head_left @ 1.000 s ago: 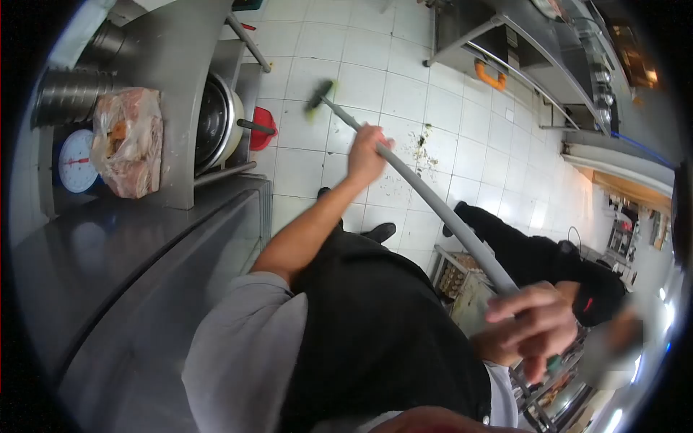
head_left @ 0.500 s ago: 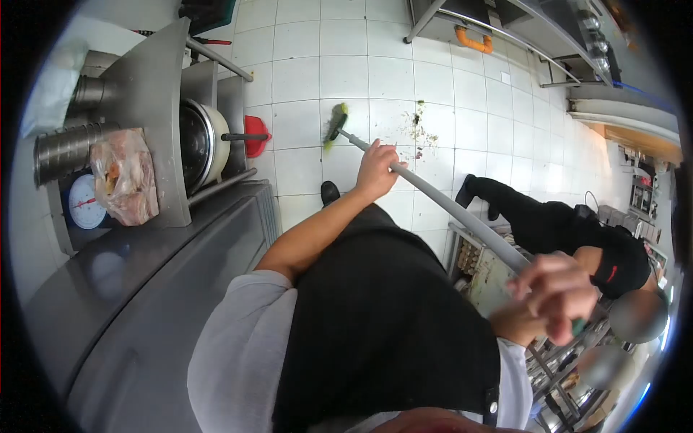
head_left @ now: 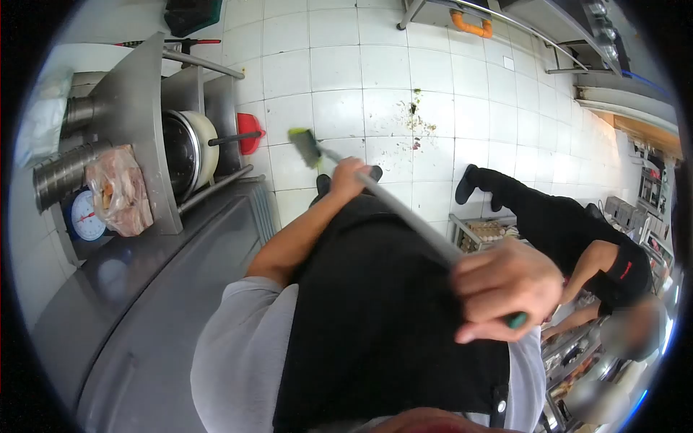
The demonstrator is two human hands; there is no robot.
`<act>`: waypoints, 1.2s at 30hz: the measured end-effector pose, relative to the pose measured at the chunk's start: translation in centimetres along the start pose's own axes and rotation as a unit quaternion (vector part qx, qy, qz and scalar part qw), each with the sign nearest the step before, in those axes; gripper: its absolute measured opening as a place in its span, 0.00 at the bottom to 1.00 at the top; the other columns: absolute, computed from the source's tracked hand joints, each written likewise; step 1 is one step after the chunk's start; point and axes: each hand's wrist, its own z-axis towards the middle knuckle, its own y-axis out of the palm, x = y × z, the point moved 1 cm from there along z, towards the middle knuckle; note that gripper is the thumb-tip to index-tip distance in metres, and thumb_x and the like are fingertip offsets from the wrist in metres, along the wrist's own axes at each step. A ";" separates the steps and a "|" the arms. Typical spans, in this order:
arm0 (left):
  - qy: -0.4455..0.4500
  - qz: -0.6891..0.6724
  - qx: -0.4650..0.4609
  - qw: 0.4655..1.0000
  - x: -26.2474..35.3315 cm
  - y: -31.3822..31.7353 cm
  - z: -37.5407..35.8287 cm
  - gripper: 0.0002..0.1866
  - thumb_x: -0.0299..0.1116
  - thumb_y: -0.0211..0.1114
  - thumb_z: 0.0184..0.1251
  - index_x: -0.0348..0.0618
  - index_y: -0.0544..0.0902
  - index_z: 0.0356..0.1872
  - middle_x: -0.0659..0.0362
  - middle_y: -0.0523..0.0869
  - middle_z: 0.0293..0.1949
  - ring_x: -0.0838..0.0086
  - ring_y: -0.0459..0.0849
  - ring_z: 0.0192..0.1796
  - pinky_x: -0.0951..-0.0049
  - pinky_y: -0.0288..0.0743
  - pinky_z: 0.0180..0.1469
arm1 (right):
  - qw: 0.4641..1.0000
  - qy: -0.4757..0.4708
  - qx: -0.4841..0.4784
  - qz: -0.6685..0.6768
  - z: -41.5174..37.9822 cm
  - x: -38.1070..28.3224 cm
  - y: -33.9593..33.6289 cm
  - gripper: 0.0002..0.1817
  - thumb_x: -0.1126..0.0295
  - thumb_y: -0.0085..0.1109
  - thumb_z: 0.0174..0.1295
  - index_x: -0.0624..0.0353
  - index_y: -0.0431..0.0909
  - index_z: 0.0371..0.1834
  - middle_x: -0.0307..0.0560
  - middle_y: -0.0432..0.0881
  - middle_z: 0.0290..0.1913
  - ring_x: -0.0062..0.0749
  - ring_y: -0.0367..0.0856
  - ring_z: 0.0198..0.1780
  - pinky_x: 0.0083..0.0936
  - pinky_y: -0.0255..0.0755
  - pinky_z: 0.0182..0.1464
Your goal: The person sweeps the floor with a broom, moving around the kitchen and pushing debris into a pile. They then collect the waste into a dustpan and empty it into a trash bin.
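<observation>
A broom with a long grey handle [head_left: 415,222] slants across my body. My right hand [head_left: 505,290] is wrapped round its upper end, where a green tip shows below the fist. Farther down, my left hand [head_left: 349,179] grips the handle near the head. The green broom head [head_left: 306,148] is over the white tiled floor [head_left: 335,111], left of my shoes; whether it touches the tiles I cannot tell. Scattered food scraps [head_left: 415,123] lie on the tiles to the right of the broom head.
At the left, a metal table [head_left: 137,108] bears bagged meat [head_left: 119,191], beside a scale [head_left: 88,216]. A pot [head_left: 206,153] and a red dustpan [head_left: 250,134] are near it. A person in black [head_left: 556,224] bends at the right, near an egg rack [head_left: 487,232].
The broom head has moved left and closer to my feet. Both my hands have shifted left, still on the handle. The other person's arms now show reaching down.
</observation>
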 end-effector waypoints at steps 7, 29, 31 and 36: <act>0.159 -0.067 -0.072 0.982 10.0 0.0 9.5 0.14 0.41 0.73 0.69 0.44 0.85 0.28 0.52 0.89 0.34 0.48 0.88 0.44 0.46 0.81 0.46 | 0.983 -0.118 0.120 -0.070 -3.3 -4.1 -3.9 0.24 0.50 0.73 0.73 0.54 0.84 0.23 0.36 0.76 0.17 0.30 0.80 0.23 0.22 0.68 0.21; -0.137 0.109 0.326 0.929 -37.9 -40.9 36.3 0.12 0.38 0.77 0.68 0.41 0.85 0.37 0.48 0.89 0.46 0.51 0.87 0.54 0.51 0.81 0.57 | 0.975 -0.062 0.207 -0.057 46.2 25.3 -21.7 0.14 0.77 0.62 0.73 0.68 0.73 0.27 0.54 0.80 0.32 0.49 0.80 0.36 0.38 0.76 0.44; -0.107 0.064 0.302 0.945 -36.3 -40.1 37.5 0.11 0.36 0.76 0.69 0.41 0.84 0.37 0.47 0.88 0.45 0.50 0.87 0.52 0.51 0.80 0.55 | 0.977 -0.023 0.200 -0.070 46.8 22.3 -23.3 0.15 0.78 0.61 0.72 0.67 0.72 0.25 0.54 0.80 0.30 0.48 0.79 0.34 0.38 0.76 0.42; -0.015 -0.097 0.216 0.972 -20.0 -33.0 40.7 0.17 0.37 0.77 0.69 0.42 0.79 0.25 0.50 0.81 0.31 0.48 0.81 0.41 0.51 0.76 0.48 | 0.932 0.047 0.355 -0.052 41.8 11.4 -27.3 0.19 0.70 0.69 0.64 0.66 0.73 0.19 0.50 0.76 0.23 0.44 0.79 0.27 0.39 0.74 0.35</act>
